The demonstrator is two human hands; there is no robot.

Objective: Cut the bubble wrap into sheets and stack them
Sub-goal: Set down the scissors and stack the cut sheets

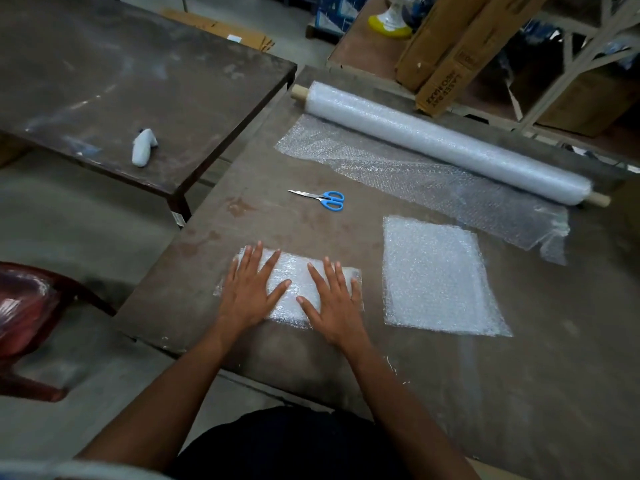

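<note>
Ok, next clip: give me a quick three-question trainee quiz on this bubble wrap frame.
1. True or false: the scissors are in one of the hands.
2. Which hand lies nearer the stack of cut sheets? A left hand B right hand
3. What do both hands press flat on?

Key
1. False; they lie on the table, handles blue, apart from both hands.
2. B.
3. A small bubble wrap sheet, in front of the roll.
</note>
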